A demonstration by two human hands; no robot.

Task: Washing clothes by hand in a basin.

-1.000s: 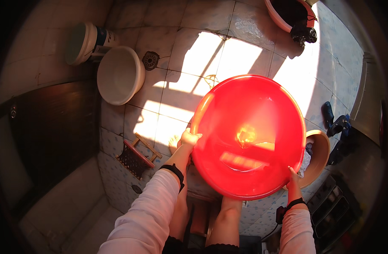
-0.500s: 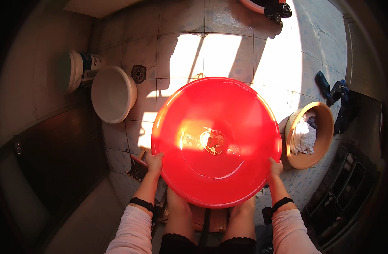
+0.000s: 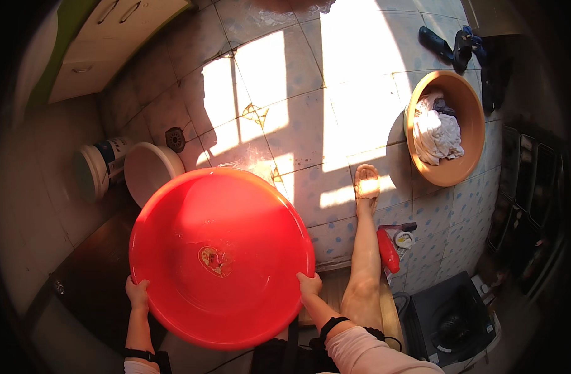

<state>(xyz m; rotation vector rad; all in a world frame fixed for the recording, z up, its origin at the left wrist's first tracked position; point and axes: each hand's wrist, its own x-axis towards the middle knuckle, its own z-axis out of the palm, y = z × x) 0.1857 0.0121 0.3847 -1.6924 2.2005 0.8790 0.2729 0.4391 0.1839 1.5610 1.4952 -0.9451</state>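
Observation:
A large round red basin (image 3: 248,218) is held up in front of me, its inside turned toward me. On its bottom is a small gold printed emblem. My left hand (image 3: 137,292) grips the rim at the lower left, thumb over the edge. Gripping the opposite rim at the right is my right hand (image 3: 309,285). Inside, the basin shows only wet-looking shine and bright sun patches. Something like splashing water (image 3: 258,165) glints on the tiles just past the far rim.
An orange basin (image 3: 472,124) with white and dark cloth (image 3: 438,137) stands at the right. Dark slippers (image 3: 436,43) lie beyond it. A white basin (image 3: 136,168) and a bucket (image 3: 89,171) are at the left, near a floor drain (image 3: 175,139). My bare leg (image 3: 364,262) extends beside a red bottle (image 3: 389,250).
Both hands have carried the red basin to the left, and it now overlaps the white basin in view. The head view has turned, showing the cabinet at upper left and my outstretched leg.

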